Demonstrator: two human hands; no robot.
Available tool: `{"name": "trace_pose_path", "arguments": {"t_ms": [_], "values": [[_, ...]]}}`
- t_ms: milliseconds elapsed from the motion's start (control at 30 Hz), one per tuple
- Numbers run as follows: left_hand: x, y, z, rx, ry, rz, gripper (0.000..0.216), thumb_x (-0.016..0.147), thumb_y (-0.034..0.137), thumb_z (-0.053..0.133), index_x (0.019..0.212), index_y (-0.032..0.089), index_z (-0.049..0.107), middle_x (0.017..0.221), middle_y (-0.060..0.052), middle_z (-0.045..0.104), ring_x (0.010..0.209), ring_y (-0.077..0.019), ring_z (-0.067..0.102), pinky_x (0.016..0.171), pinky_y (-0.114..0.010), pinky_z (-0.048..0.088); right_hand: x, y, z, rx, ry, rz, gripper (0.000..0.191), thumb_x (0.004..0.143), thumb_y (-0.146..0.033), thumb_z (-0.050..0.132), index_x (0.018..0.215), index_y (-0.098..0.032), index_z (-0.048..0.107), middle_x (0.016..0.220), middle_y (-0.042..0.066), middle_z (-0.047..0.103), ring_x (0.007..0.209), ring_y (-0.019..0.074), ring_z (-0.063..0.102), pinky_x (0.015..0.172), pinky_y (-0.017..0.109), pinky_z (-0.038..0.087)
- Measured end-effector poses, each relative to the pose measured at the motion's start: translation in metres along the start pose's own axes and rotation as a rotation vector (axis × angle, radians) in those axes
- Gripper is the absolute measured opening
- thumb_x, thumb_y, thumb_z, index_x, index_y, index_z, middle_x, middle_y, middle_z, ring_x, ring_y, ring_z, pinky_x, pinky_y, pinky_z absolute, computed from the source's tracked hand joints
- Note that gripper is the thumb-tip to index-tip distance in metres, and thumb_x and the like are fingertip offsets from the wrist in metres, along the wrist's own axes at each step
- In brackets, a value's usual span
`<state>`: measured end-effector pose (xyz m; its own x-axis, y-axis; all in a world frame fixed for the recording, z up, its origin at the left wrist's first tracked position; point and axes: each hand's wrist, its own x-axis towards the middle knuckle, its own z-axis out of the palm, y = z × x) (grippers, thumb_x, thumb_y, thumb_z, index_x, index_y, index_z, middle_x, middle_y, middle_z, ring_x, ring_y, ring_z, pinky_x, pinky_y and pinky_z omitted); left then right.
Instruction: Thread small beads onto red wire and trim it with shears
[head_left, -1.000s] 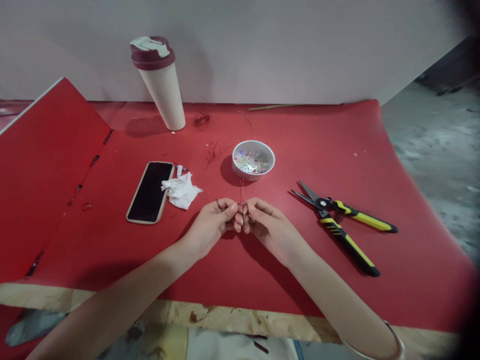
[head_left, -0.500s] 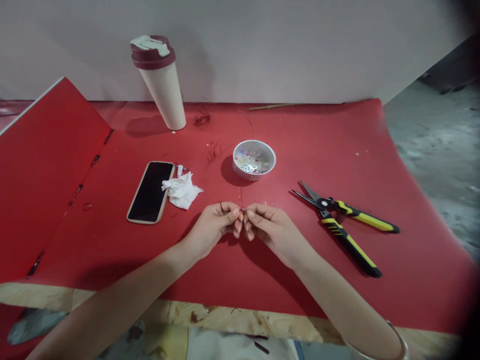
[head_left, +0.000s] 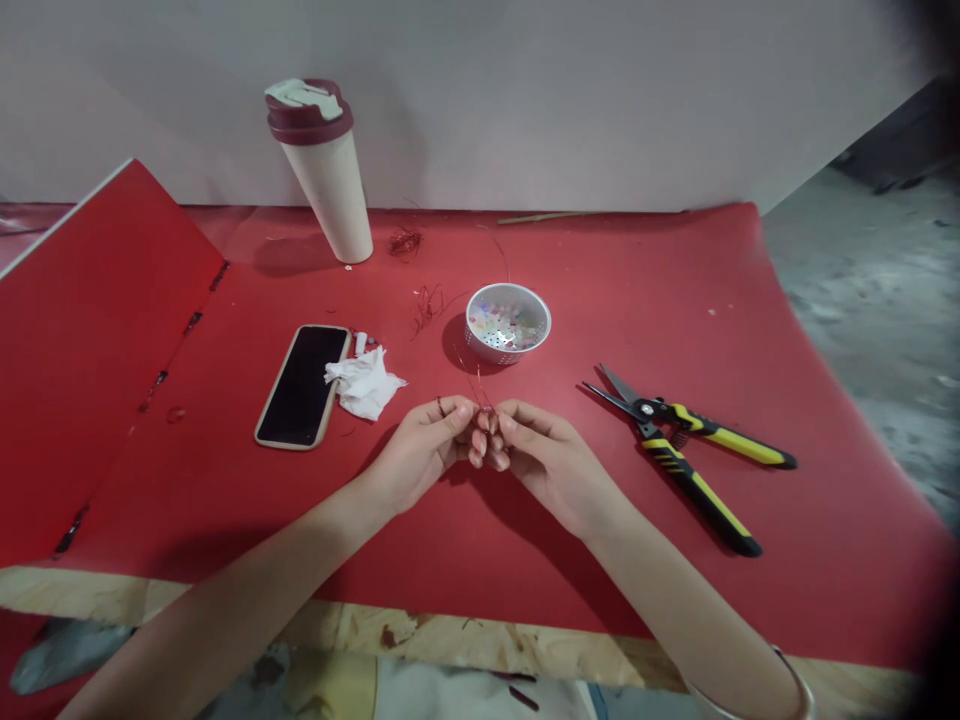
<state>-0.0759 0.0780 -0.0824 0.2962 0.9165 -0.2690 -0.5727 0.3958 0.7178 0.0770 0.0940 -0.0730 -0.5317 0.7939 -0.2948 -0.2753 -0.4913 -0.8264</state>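
Observation:
My left hand (head_left: 426,452) and my right hand (head_left: 541,454) meet fingertip to fingertip over the red table cover (head_left: 525,520). Both pinch a thin red wire (head_left: 480,395) that sticks up between the fingers toward the bowl. What else sits in the pinch is too small to name. Just beyond the fingertips stands a small white perforated bowl (head_left: 508,322) holding several tiny pale beads.
Yellow-and-black snips (head_left: 686,455) lie open to the right. A phone (head_left: 302,384) lies face up at the left beside a crumpled tissue (head_left: 364,381). A cream tumbler with a maroon lid (head_left: 322,170) stands at the back. Red wire scraps (head_left: 426,298) lie near the bowl.
The fingertips have shifted slightly against each other around the wire; the wire's free end now leans a little left. Both arms stay in place.

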Motion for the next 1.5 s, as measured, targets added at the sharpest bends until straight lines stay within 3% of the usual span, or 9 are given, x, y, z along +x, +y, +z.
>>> {"name": "trace_pose_path", "arguments": {"t_ms": [667, 767, 1133, 1367, 1500], "values": [[-0.002, 0.001, 0.001, 0.046, 0.007, -0.056, 0.021, 0.077, 0.03, 0.063, 0.066, 0.014, 0.055, 0.051, 0.002, 0.053, 0.05, -0.0072, 0.048, 0.056, -0.019, 0.038, 0.002, 0.002, -0.003, 0.104, -0.022, 0.114, 0.011, 0.074, -0.026, 0.068, 0.07, -0.016, 0.064, 0.061, -0.001, 0.052, 0.055, 0.0086, 0.038, 0.057, 0.025, 0.033], [-0.002, 0.001, 0.001, 0.043, -0.019, -0.062, 0.022, 0.077, 0.03, 0.063, 0.064, 0.014, 0.054, 0.05, 0.002, 0.052, 0.049, -0.0077, 0.047, 0.054, -0.02, 0.037, 0.003, 0.004, -0.005, 0.11, -0.054, 0.129, 0.011, 0.073, -0.026, 0.068, 0.069, -0.017, 0.063, 0.058, -0.002, 0.05, 0.056, 0.0098, 0.043, 0.061, 0.027, 0.035], [-0.003, 0.005, 0.001, 0.029, -0.108, -0.142, 0.026, 0.077, 0.029, 0.062, 0.059, 0.012, 0.053, 0.043, 0.004, 0.042, 0.04, -0.0056, 0.039, 0.046, -0.021, 0.032, 0.001, -0.003, -0.009, -0.129, -0.016, -0.006, 0.017, 0.065, -0.02, 0.074, 0.061, -0.019, 0.057, 0.064, -0.003, 0.059, 0.066, 0.0119, 0.053, 0.069, 0.028, 0.04], [-0.002, 0.003, -0.001, 0.071, -0.076, -0.159, 0.024, 0.079, 0.027, 0.06, 0.061, 0.012, 0.055, 0.042, 0.004, 0.046, 0.04, -0.0059, 0.043, 0.047, -0.02, 0.035, 0.0, -0.006, -0.012, -0.037, -0.086, 0.157, 0.017, 0.071, -0.025, 0.072, 0.066, -0.018, 0.057, 0.062, -0.004, 0.054, 0.055, 0.0071, 0.045, 0.055, 0.022, 0.035], [-0.001, 0.002, -0.002, 0.082, -0.065, -0.123, 0.025, 0.079, 0.031, 0.06, 0.064, 0.012, 0.056, 0.044, 0.002, 0.05, 0.041, -0.0068, 0.045, 0.048, -0.02, 0.036, 0.001, -0.004, -0.012, -0.019, -0.063, 0.165, 0.017, 0.073, -0.027, 0.07, 0.068, -0.017, 0.058, 0.064, -0.004, 0.055, 0.055, 0.0069, 0.045, 0.052, 0.021, 0.034]]}}
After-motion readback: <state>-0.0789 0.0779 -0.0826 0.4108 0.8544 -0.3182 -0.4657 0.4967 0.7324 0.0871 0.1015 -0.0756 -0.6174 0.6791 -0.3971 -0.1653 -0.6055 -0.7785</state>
